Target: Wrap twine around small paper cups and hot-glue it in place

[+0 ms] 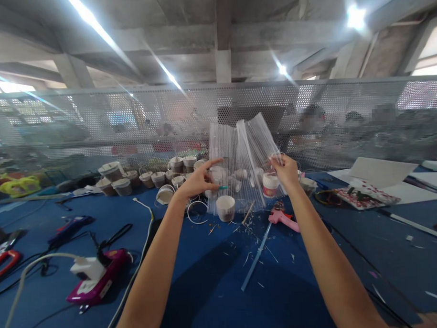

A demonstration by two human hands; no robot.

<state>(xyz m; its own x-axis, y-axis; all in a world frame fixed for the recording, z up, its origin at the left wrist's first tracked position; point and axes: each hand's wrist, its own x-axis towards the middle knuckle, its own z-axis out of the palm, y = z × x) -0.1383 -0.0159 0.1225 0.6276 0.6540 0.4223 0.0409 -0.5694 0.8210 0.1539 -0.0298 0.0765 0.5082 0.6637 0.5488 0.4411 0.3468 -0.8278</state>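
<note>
My right hand [285, 170] pinches the right edge of a clear, ribbed plastic sheet [242, 153], which stands upright in folds over the middle of the table. At the sheet's left side is my left hand [199, 180], its index finger and thumb spread apart; I cannot tell whether they touch the plastic. A small green thing [222, 187] shows at the thumb tip, too small to name. Below the sheet stands a small whitish cup [226, 208]. A pink-and-white cup [270, 185] stands near my right hand. Other cups show blurred through the plastic.
A pink glue gun [283, 219] with a long glue stick [256, 258] lies in front, among scraps. Several small pots [122, 186] cluster at back left. A purple power strip [98, 278] with cables sits left. A perforated metal screen [148, 118] bounds the back; papers [380, 172] lie right.
</note>
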